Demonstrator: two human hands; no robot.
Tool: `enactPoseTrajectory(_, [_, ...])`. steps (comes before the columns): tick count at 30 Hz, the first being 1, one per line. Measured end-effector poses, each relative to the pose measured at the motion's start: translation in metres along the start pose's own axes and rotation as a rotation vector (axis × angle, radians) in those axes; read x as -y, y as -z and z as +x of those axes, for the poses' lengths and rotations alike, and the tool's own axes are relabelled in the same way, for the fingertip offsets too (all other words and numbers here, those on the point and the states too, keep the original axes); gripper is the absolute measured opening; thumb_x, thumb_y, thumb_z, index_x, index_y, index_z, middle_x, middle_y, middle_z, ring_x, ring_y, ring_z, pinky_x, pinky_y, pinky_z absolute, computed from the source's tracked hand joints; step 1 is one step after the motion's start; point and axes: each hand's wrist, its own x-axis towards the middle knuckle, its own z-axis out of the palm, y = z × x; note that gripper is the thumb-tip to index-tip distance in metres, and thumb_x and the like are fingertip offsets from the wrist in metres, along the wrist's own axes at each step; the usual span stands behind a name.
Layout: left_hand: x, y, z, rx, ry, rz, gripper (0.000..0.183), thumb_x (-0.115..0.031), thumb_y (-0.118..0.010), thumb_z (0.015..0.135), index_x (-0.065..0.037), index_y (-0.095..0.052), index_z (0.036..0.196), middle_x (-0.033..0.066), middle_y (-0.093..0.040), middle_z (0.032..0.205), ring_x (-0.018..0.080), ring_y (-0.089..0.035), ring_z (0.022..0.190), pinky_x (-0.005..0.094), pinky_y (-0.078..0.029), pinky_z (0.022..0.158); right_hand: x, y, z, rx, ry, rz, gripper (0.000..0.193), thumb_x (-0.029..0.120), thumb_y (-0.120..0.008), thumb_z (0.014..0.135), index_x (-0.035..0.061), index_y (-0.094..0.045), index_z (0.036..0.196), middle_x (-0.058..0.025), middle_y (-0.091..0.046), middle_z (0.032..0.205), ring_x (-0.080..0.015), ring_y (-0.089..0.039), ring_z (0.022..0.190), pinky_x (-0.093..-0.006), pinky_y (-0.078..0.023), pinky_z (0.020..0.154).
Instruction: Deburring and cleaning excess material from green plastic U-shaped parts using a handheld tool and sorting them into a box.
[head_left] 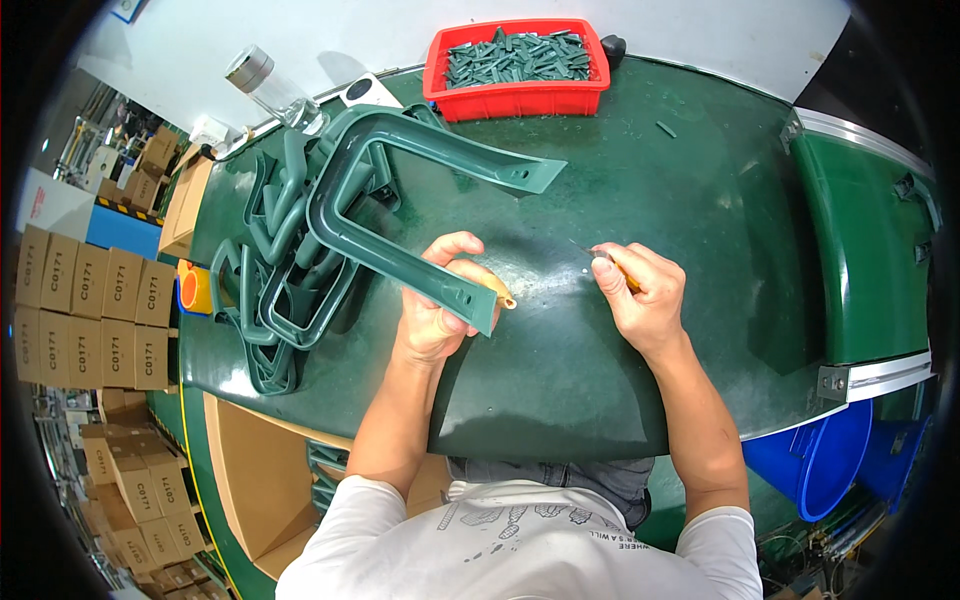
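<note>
My left hand [428, 328] is closed round one end of a dark green U-shaped plastic part [385, 258], held above the table in front of me. A yellowish covering [503, 293] shows on a finger beside that end. The part's bend lies to the left and its other arm reaches to the far right. In my right hand [648, 298] is a small knife [631, 282] with an orange-yellow handle, its thin tip pointing left toward the part but apart from it. Left of the held part lies a heap of similar green plastic parts [288, 222].
At the far edge of the green table [720, 220] stands a red bin [520, 103] full of small green pieces. A clear bottle [272, 88] and an orange cup [197, 290] are to the left. Cartons [90, 290] are stacked beyond; blue bins [815, 460] stand at lower right.
</note>
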Motion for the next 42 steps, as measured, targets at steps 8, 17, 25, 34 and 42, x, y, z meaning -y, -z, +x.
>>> enactPoseTrajectory(8, [0.0,-0.001,-0.001,-0.034,0.024,0.024,0.067,-0.034,-0.084,0.064,-0.001,-0.044,0.105,0.0169,-0.06,0.073,0.0143,-0.054,0.051,0.0213,-0.043,0.043,0.0,0.0,0.0,-0.002,0.012,-0.006,0.02,0.02,-0.068,0.082,-0.0004,-0.067,0.082,-0.0054,-0.049,0.054,-0.0151,-0.045,0.047,-0.0277,-0.035,0.045])
enactPoseTrajectory(17, [0.001,0.001,-0.003,-0.051,0.041,0.096,0.06,-0.035,-0.084,0.064,-0.004,-0.046,0.097,0.0155,-0.06,0.073,0.015,-0.057,0.052,0.0212,-0.042,0.044,0.001,0.0,0.001,-0.001,0.009,-0.008,0.018,0.018,-0.068,0.082,-0.0003,-0.067,0.082,-0.0057,-0.049,0.054,-0.0159,-0.046,0.047,-0.0281,-0.035,0.045])
enactPoseTrajectory(25, [-0.001,-0.015,0.006,-0.146,0.029,0.26,0.055,-0.031,-0.083,0.066,-0.003,-0.05,0.1,0.0159,-0.063,0.082,0.0153,-0.059,0.06,0.0242,-0.047,0.052,0.005,0.001,0.0,0.032,0.09,0.004,0.019,0.019,-0.069,0.08,-0.0001,-0.067,0.081,-0.0074,-0.052,0.056,-0.0172,-0.048,0.046,-0.0281,-0.037,0.045])
enactPoseTrajectory(34, [0.004,0.0,0.007,-0.144,-0.028,0.37,0.046,-0.018,-0.086,0.058,-0.003,-0.063,0.095,0.0095,-0.061,0.096,0.0227,-0.058,0.094,0.035,-0.047,0.083,0.014,0.0,-0.003,0.196,0.152,0.107,0.017,0.018,-0.072,0.077,0.0021,-0.066,0.075,-0.0073,-0.053,0.055,-0.0198,-0.047,0.045,-0.0303,-0.036,0.042])
enactPoseTrajectory(42, [0.004,0.003,0.006,-0.092,-0.085,0.39,0.049,-0.016,-0.088,0.054,-0.003,-0.064,0.094,0.0086,-0.062,0.093,0.0234,-0.058,0.094,0.0357,-0.046,0.084,0.013,0.0,-0.003,0.239,0.159,0.098,0.019,0.019,-0.072,0.076,0.0017,-0.065,0.074,-0.0071,-0.049,0.052,-0.0206,-0.046,0.044,-0.0316,-0.036,0.042])
